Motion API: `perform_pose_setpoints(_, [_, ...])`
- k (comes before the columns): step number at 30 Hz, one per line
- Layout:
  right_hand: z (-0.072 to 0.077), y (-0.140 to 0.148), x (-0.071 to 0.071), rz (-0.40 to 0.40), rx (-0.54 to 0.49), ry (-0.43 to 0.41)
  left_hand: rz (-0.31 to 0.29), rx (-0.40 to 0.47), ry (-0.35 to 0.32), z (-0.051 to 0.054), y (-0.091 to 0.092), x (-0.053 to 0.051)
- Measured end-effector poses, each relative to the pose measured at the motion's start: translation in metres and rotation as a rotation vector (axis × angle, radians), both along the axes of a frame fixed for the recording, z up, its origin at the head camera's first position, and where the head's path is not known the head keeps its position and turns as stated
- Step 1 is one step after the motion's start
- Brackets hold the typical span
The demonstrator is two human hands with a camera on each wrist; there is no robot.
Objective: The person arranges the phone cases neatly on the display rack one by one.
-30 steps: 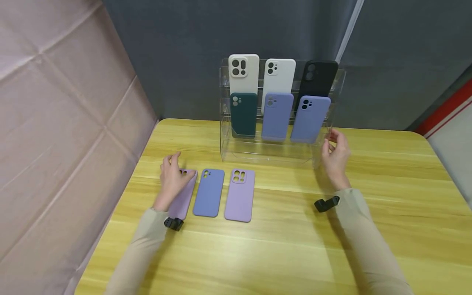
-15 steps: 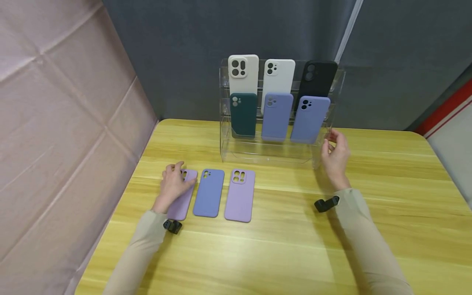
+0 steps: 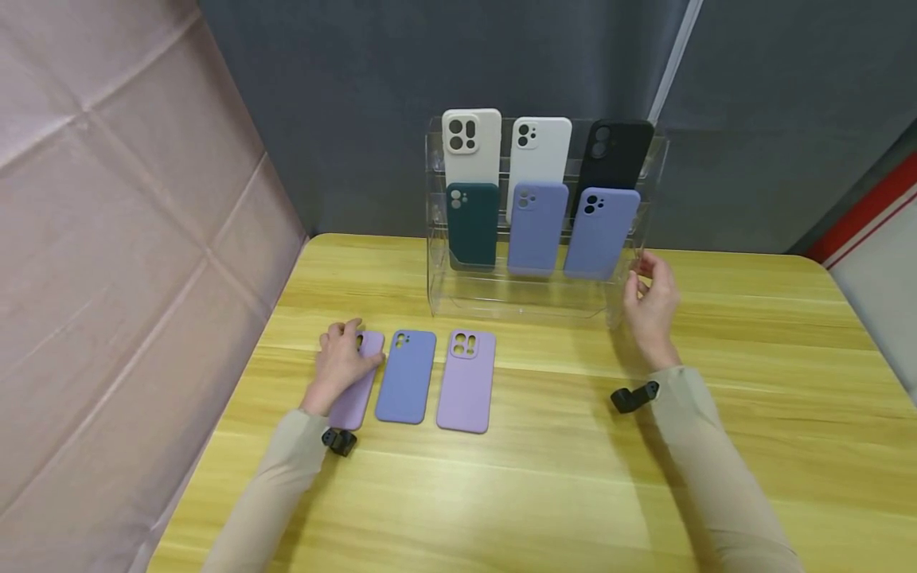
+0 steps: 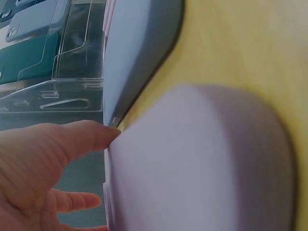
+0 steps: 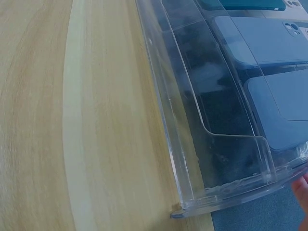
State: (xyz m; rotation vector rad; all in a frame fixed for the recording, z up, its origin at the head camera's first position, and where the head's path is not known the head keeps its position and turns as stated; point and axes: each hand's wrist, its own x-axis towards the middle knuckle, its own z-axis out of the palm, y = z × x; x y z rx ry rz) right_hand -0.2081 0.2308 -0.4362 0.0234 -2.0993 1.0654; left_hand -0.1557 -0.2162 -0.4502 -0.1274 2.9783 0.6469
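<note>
My left hand (image 3: pixel 340 358) spans the upper part of a lilac phone case (image 3: pixel 351 406) lying on the table, thumb at its right edge and fingers at its far left side. In the left wrist view the thumb tip meets the edge of that lilac case (image 4: pixel 192 159). My right hand (image 3: pixel 650 306) holds the right side of a clear acrylic display stand (image 3: pixel 523 306). Only a bit of that hand (image 5: pixel 301 195) shows in the right wrist view. A blue phone case (image 3: pixel 406 376) and another lilac case (image 3: pixel 466 390) lie flat to the right of the left hand.
On the stand's lower tier lean a dark green case (image 3: pixel 473 227) and two periwinkle cases (image 3: pixel 539 231). Two white cases (image 3: pixel 540 151) and a black one (image 3: pixel 618 155) stand behind them. A pink quilted wall (image 3: pixel 143 278) borders the wooden table (image 3: pixel 544 493) at left.
My left hand has come down onto the lilac case, its fingers and thumb settling at the edges. The right hand and the stand have kept their place.
</note>
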Motion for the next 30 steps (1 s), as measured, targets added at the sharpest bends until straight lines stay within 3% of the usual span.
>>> perform_pose_setpoints(9, [0.002, 0.0, 0.002, -0.003, 0.016, 0.007, 0.012, 0.0, 0.011, 0.002, 0.001, 0.001])
perform_pose_setpoints(30, [0.002, 0.0, 0.001, -0.008, 0.024, 0.011, 0.011, 0.015, 0.186, 0.014, 0.005, -0.001])
